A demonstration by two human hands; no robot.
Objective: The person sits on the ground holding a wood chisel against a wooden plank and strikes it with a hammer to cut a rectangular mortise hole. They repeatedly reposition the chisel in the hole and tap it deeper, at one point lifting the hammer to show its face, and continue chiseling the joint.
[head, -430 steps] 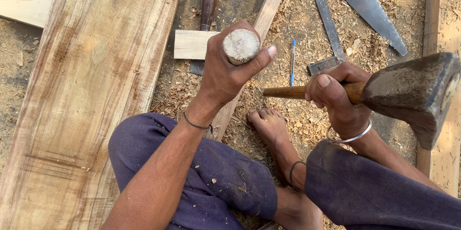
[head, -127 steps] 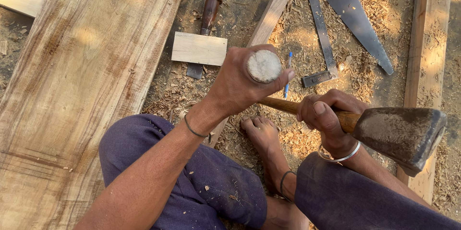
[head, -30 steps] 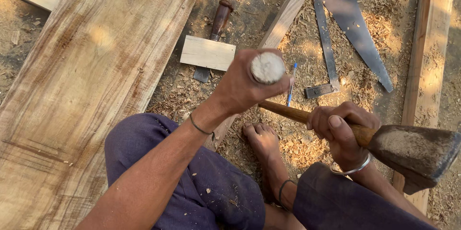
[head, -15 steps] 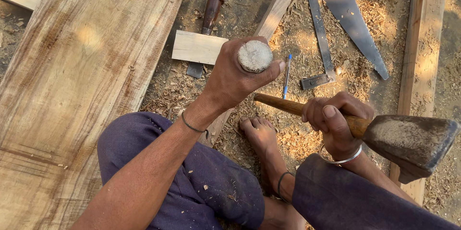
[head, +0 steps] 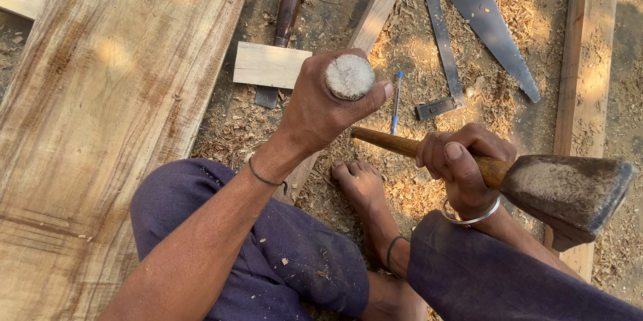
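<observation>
Left hand (head: 321,110) wrapped tight around upright chisel handle (head: 349,76), round butt end up, over thin wood strip (head: 378,6). Right hand (head: 462,163) clenched on axe (head: 569,194) handle near head, blunt side raised right of chisel. Saw (head: 485,23), square (head: 442,46), pen (head: 396,100) on shavings.

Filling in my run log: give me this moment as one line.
left hand: grips round-topped wooden handle upright | right hand: holds wooden-handled iron axe | barefoot on sawdust

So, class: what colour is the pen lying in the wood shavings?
Blue, with a pale tip; the pen shows in the head view, the only one.
</observation>
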